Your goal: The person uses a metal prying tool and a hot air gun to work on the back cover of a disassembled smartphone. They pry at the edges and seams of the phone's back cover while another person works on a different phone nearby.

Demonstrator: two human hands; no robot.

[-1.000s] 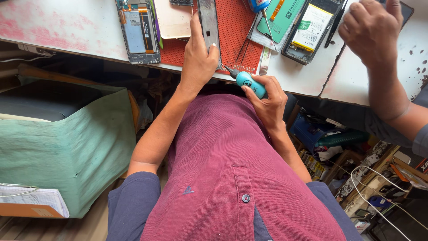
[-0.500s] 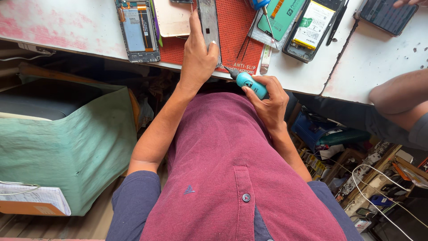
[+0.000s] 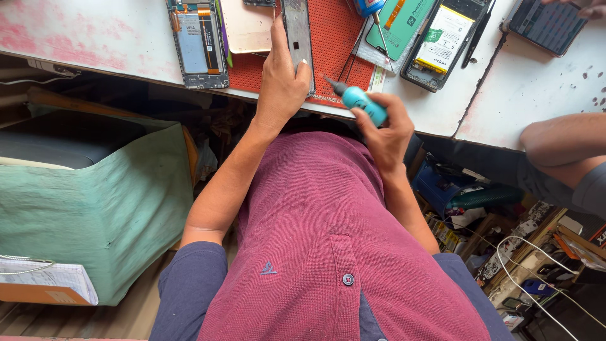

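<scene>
My left hand [image 3: 282, 79] rests on a narrow grey phone frame [image 3: 297, 28] and pins it to the red work mat [image 3: 338, 44] at the bench's near edge. My right hand [image 3: 382, 129] grips a small turquoise screwdriver [image 3: 356, 98], its tip pointing up-left toward the mat's front edge, close to the thumb of my left hand. An opened phone with a bare circuit board [image 3: 197, 41] lies left of the mat.
An opened phone showing its battery [image 3: 442, 44] and a green-backed part [image 3: 398, 25] lie right of the mat. Another person's forearm [image 3: 562, 142] rests at the right by a dark device [image 3: 546, 25]. A green-covered box [image 3: 88, 196] stands at my left; cables and clutter lie lower right.
The other person's hand has drawn away from the bench top to the right; now only the forearm shows. My hands hold nearly the same places.
</scene>
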